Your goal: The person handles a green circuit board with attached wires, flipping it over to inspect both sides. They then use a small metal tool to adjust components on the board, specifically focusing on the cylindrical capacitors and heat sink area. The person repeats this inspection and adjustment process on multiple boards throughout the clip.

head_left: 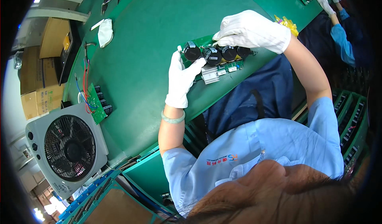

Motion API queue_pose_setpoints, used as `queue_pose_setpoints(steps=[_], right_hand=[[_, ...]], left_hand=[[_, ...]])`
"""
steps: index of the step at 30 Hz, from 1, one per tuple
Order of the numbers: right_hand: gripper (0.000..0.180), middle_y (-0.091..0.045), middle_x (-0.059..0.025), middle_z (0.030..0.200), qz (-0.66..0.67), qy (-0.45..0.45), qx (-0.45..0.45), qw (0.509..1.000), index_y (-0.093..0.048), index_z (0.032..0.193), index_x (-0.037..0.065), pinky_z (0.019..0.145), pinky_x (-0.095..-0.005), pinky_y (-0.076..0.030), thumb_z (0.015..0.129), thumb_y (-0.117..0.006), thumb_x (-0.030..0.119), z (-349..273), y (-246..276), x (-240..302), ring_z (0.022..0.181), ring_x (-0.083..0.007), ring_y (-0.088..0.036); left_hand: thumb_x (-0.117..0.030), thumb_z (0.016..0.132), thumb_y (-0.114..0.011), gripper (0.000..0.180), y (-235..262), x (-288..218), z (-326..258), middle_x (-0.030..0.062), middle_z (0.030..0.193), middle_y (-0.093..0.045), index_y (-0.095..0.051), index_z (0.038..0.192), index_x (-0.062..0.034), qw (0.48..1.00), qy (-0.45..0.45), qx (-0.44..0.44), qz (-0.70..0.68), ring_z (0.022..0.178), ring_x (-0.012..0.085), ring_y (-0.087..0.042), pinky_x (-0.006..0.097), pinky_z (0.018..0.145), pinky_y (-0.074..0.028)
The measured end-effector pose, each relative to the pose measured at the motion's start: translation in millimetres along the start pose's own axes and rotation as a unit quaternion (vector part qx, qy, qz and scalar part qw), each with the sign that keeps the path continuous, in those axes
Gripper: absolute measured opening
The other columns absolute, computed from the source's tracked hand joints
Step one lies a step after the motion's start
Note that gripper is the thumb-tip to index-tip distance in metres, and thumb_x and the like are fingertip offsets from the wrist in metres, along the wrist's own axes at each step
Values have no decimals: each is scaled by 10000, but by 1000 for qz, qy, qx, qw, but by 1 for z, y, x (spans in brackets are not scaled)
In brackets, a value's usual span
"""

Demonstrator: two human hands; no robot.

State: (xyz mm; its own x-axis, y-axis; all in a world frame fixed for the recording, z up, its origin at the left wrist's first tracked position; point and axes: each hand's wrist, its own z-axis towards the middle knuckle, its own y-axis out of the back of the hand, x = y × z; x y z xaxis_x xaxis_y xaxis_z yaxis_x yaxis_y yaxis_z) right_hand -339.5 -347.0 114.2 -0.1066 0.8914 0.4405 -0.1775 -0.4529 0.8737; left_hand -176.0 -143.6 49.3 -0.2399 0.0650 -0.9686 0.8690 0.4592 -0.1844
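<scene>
A green circuit board (205, 41) with a row of several large black capacitors (212, 56) sits at the near edge of the green table. Along its near side are a silver finned heat sink (210, 75) and small white connectors. My left hand (179, 80), in a white glove, grips the board's left end, the thumb beside a capacitor. Over the far side of the board, my gloved right hand (252, 29) has its fingertips pinched together just behind the capacitors. Whatever is between those fingertips is too small to tell.
Left on the table lies another green board (96, 104) with red and blue wires, beside a grey box fan (73, 148). A white cloth-like item (105, 33) lies farther back. At far right are a yellow crumpled bag (287, 24) and a co-worker's gloved hands (323, 1) near another board.
</scene>
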Motion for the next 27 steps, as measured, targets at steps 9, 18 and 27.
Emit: queue_pose_setpoints(steps=[9, 18, 27], right_hand=[[223, -633, -62, 804, -90, -46, -190, 977, -717, 1039, 107, 653, -322, -518, 928, -616, 272, 0, 9, -10, 755, -229, -640], [221, -654, -67, 810, -70, -64, -179, 979, -700, 1054, 54, 615, -314, -510, 906, -660, 214, -31, -7, 10, 676, -221, -638], [191, -711, -51, 752, -24, -76, -269, 960, -682, 1010, 48, 461, -286, -470, 883, -685, 190, -79, -58, 58, 509, -192, -626]], left_hand=[[-53, 818, -755, 494, 2, 3, 0, 57, 1065, -601, -492, 1234, -1, 1000, 16, 2, -20, 861, 100, -582, 237, 697, -503], [-63, 850, -741, 448, 5, 8, 5, 46, 1092, -585, -502, 1222, 9, 999, -27, -2, 21, 946, 93, -560, 228, 788, -484], [-46, 877, -709, 414, 5, 9, 4, 56, 1126, -582, -502, 1228, 27, 999, -9, -20, 28, 1015, 117, -565, 256, 900, -469]])
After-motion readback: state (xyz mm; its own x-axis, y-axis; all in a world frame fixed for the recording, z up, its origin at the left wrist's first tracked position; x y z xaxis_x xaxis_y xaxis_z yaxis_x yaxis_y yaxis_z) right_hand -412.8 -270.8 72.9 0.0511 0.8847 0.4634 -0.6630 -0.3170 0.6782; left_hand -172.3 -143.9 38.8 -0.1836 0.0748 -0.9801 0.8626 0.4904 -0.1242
